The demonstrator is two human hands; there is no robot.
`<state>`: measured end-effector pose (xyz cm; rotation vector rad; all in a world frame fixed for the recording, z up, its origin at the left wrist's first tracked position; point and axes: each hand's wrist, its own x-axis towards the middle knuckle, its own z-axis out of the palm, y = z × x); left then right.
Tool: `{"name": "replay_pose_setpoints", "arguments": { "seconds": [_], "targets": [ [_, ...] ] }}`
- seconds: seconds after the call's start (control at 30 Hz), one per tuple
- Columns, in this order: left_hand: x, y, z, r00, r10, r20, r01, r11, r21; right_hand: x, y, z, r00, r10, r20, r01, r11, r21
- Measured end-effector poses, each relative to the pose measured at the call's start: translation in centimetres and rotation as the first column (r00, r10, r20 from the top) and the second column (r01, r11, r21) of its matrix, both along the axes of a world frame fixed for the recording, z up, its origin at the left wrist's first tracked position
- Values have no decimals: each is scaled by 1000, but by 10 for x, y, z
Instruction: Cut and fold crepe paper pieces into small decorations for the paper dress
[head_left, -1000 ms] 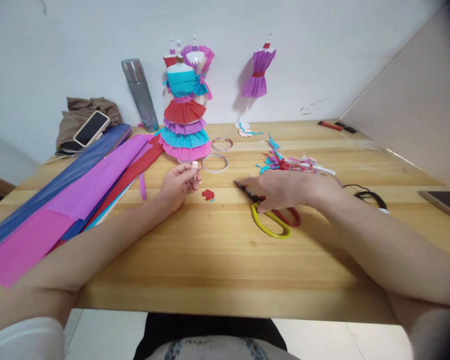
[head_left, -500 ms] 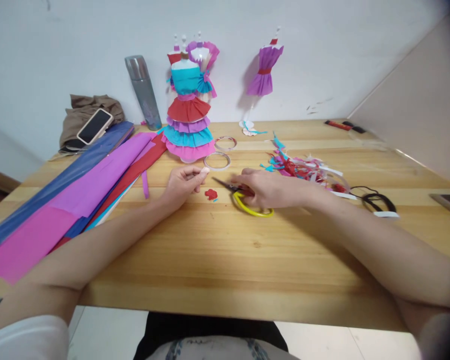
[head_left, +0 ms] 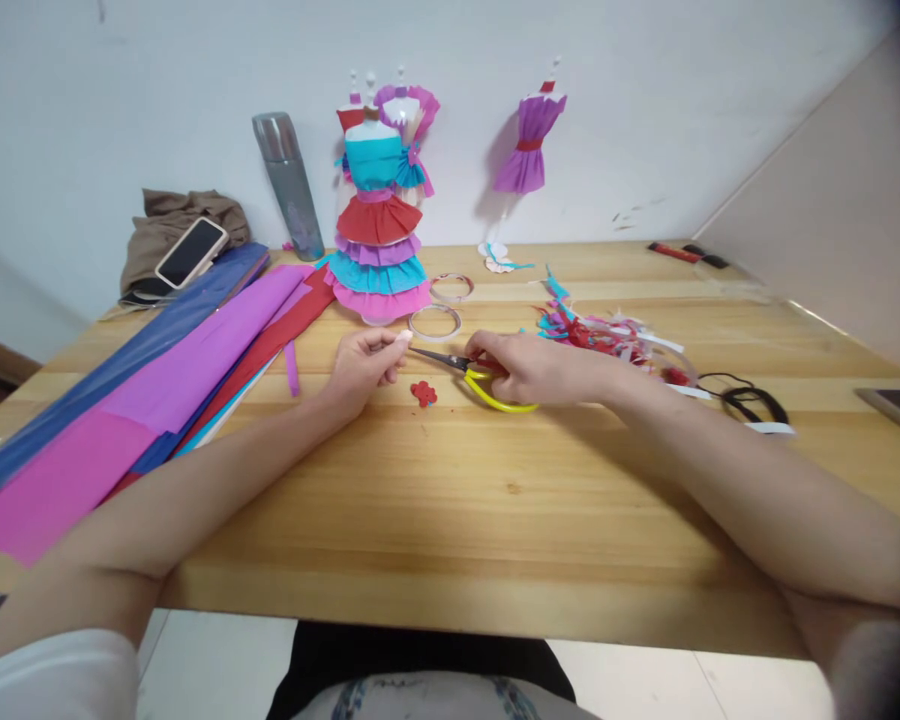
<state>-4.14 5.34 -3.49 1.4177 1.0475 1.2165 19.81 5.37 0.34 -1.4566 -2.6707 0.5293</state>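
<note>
My right hand (head_left: 514, 366) grips a pair of scissors (head_left: 495, 398) with yellow handles. Their dark blades point left and look nearly closed, with the tips close to my left fingertips. In a pinch, my left hand (head_left: 369, 368) holds something too small to make out. On the wood just below the blades lies a red flower-shaped paper cutout (head_left: 424, 393), with a bit of blue at its edge. Behind my hands are two rolls of tape (head_left: 435, 336). A small mannequin in a tiered paper dress (head_left: 379, 220) stands beyond my left hand.
Crepe paper sheets (head_left: 187, 345) spread along the left. A phone (head_left: 191, 252) and a flask (head_left: 289, 185) are behind them. Paper scraps (head_left: 607, 338) pile up right of my right hand, near a black cord (head_left: 754, 400). A mannequin in a purple dress (head_left: 532, 145) stands by the wall.
The scissors have moved slightly left and up, their tips now near my left fingertips, and the blades look more level. My left hand has shifted only a little.
</note>
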Motion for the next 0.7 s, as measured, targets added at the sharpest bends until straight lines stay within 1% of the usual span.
{"name": "replay_pose_setpoints", "arguments": {
  "seconds": [0.1,0.17,0.23,0.33,0.4,0.57,0.7],
  "targets": [
    [-1,3,-1,1000,14,25,-13,1000,-18,2,7,-4,963,-26,-267,23,1000,-14],
    [-2,5,-2,999,32,42,-30,999,-34,0,6,-3,939,-46,-340,31,998,-50],
    [-2,6,-3,997,46,56,-44,998,-44,-3,1,1,947,-50,-319,35,998,-51],
    [-1,5,-3,996,40,80,-38,999,-35,-10,-11,7,972,-26,-234,35,999,35],
    [0,4,-3,995,18,98,-16,1000,-18,-14,-17,8,980,-6,-200,23,996,82],
    [1,0,-4,994,-71,88,71,997,1,-21,-19,1,983,24,-183,2,990,140],
    [0,1,-6,990,-105,99,106,994,-7,-23,-17,-4,980,53,-193,-18,983,181]
  ]
}}
